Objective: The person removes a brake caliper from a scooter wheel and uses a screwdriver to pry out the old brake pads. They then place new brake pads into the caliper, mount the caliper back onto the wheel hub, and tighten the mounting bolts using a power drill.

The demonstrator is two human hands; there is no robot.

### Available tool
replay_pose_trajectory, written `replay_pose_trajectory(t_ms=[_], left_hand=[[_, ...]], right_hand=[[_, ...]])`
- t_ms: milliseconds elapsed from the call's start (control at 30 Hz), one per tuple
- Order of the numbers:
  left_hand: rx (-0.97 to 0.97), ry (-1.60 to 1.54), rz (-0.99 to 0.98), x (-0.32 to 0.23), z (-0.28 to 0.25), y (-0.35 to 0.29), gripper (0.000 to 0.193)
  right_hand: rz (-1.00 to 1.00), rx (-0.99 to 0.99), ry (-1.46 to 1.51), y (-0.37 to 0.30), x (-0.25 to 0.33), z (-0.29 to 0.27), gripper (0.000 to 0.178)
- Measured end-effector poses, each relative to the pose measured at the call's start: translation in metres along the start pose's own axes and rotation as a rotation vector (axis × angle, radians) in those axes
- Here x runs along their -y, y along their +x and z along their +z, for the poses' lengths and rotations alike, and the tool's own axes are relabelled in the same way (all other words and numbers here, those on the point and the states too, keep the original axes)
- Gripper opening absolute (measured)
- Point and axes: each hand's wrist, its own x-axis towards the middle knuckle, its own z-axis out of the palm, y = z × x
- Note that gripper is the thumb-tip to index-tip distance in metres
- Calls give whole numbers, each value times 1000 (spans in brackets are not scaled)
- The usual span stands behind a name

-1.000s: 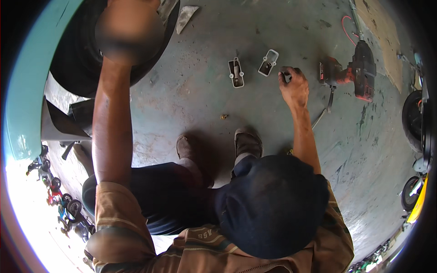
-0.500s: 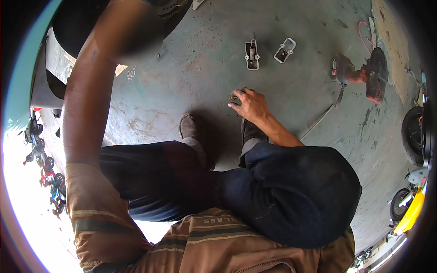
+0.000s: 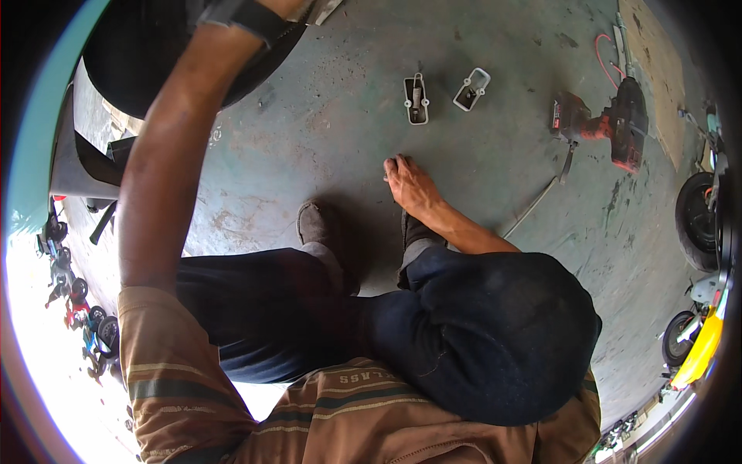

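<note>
My right hand [image 3: 413, 187] is over the floor in front of my right shoe, its fingers curled together; anything inside them is hidden. My left forearm stretches up and away at the left, a dark strap [image 3: 246, 18] around its wrist. Most of that hand lies past the top edge, beside a large dark round part [image 3: 139, 54], and its fingers do not show. Beyond my right hand are two small pale-rimmed metal housings: one upright housing [image 3: 418, 122] with a coil spring [image 3: 416, 97] inside, and one tilted housing [image 3: 485, 76] with dark contents.
A red and black cordless power tool [image 3: 624, 124] lies on the floor at the right, near a thin rod [image 3: 532, 206] and a cardboard sheet [image 3: 657, 69]. Wheels [image 3: 698, 220] stand along the right rim. Several motorbikes [image 3: 81, 309] are parked outside at the left.
My right fingers have curled in, and the small brass-coloured piece seen between them is hidden now. My left arm has shifted right and up. The view has shifted slightly.
</note>
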Motion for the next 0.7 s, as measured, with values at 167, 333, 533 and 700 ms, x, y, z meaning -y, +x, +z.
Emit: replay_pose_trajectory(t_ms=[167, 333, 533, 700], left_hand=[[-112, 102, 220, -34, 73, -57, 41], [387, -333, 291, -74, 167, -171, 17], [487, -357, -72, -120, 179, -188, 17], [525, -223, -228, -132, 187, -187, 18]], right_hand=[[189, -118, 317, 0, -30, -27, 16], [585, -349, 1607, -2, -55, -63, 5], [599, -608, 1821, 11, -119, -106, 16], [678, -355, 460, 49, -129, -152, 28]])
